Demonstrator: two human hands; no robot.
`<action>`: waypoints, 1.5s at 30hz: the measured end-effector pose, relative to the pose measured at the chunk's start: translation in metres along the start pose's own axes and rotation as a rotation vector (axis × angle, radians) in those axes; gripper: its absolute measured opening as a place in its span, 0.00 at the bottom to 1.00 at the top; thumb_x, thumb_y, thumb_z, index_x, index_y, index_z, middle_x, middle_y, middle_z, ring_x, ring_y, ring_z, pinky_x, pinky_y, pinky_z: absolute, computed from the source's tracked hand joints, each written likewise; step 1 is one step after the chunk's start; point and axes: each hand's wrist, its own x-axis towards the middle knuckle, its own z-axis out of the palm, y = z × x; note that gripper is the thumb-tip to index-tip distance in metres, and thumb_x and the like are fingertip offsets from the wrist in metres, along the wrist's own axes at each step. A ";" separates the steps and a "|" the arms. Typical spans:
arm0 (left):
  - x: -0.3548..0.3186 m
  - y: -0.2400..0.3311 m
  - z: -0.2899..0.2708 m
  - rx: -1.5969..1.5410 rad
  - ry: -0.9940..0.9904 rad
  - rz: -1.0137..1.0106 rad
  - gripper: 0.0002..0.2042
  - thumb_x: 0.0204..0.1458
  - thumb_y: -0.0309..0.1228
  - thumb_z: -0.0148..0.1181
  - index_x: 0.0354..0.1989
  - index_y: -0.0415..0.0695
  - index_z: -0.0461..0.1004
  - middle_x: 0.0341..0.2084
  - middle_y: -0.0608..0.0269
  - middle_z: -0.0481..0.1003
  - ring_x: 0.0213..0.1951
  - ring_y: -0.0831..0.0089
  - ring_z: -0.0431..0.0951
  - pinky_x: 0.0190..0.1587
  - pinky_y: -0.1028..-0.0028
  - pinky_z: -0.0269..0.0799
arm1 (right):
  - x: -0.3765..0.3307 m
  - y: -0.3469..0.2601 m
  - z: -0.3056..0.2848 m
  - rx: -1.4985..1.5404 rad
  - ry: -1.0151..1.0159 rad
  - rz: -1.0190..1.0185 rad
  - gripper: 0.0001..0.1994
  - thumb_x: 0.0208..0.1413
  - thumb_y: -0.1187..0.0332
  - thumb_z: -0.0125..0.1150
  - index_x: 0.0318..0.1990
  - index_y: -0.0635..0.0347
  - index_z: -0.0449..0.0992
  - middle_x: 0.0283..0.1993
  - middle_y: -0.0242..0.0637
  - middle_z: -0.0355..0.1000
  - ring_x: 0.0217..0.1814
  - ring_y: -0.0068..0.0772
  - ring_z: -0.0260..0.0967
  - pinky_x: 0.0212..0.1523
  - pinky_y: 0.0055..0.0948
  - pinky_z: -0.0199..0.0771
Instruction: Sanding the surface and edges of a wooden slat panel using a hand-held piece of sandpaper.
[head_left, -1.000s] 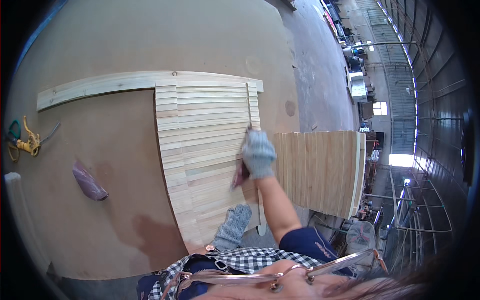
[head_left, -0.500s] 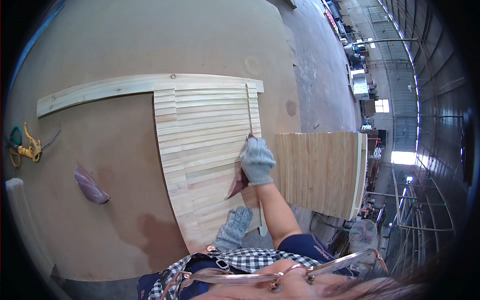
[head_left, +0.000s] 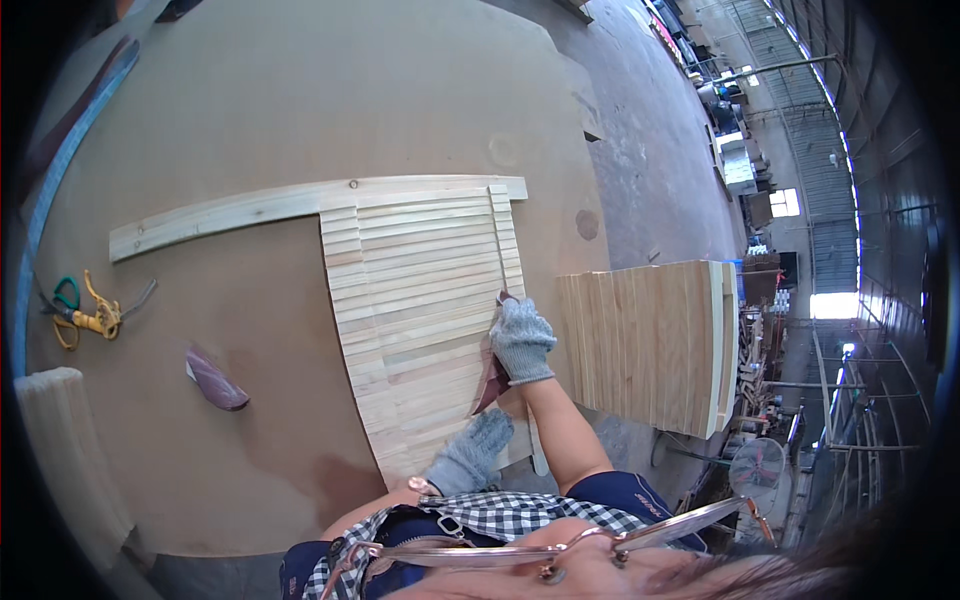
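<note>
A row of pale wooden slats (head_left: 430,290) lies side by side on the brown table. My right hand (head_left: 523,342), in a grey knit glove, is closed on a reddish-brown sheet of sandpaper (head_left: 489,388) near the slats' right ends. Part of the sheet hangs out below the palm, and a tip shows past the fingers. Close to my body, my left hand (head_left: 470,456), also gloved, rests on the nearest slats with its fingers stretched toward the right hand. Nothing shows in its grip.
A long wooden board (head_left: 250,208) lies across the slats' far end. Left on the table (head_left: 300,80) are a rolled piece of sandpaper (head_left: 216,380) and yellow-handled cutters (head_left: 98,318). Stacked boards (head_left: 640,345) stand at right, more wood (head_left: 70,450) at lower left. A fan (head_left: 757,464) is beyond.
The whole view has shifted a little. My left hand has slid forward and right over the slats, and its forearm now shows. My right hand still holds the sandpaper near the slats' right ends.
</note>
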 end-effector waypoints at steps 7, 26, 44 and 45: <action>0.044 -0.085 -0.154 0.637 0.150 -0.158 0.06 0.35 0.28 0.52 0.22 0.41 0.67 0.22 0.53 0.67 0.28 0.60 0.69 0.40 0.63 0.67 | -0.008 0.007 -0.017 0.105 0.064 -0.011 0.07 0.43 0.71 0.52 0.32 0.58 0.70 0.32 0.44 0.67 0.27 0.45 0.69 0.26 0.41 0.70; 0.130 -0.192 -0.180 0.402 0.295 -0.671 0.26 0.47 0.53 0.53 0.47 0.45 0.72 0.39 0.52 0.73 0.42 0.57 0.71 0.47 0.58 0.63 | 0.126 -0.023 0.004 -0.025 0.384 -0.250 0.16 0.39 0.71 0.52 0.39 0.67 0.70 0.32 0.46 0.67 0.34 0.45 0.66 0.33 0.36 0.70; 0.122 -0.183 -0.182 0.448 0.360 -0.656 0.25 0.48 0.53 0.52 0.47 0.45 0.72 0.35 0.53 0.72 0.39 0.57 0.70 0.45 0.58 0.62 | 0.067 -0.037 -0.026 -0.016 -0.016 0.030 0.16 0.40 0.69 0.53 0.39 0.65 0.68 0.36 0.48 0.67 0.37 0.44 0.68 0.32 0.35 0.71; 0.123 -0.182 -0.184 0.443 0.351 -0.664 0.25 0.47 0.52 0.53 0.46 0.45 0.72 0.34 0.54 0.73 0.39 0.59 0.70 0.44 0.59 0.62 | 0.080 -0.028 -0.015 -0.005 0.092 -0.083 0.16 0.40 0.70 0.54 0.39 0.66 0.68 0.34 0.49 0.67 0.36 0.46 0.69 0.32 0.36 0.72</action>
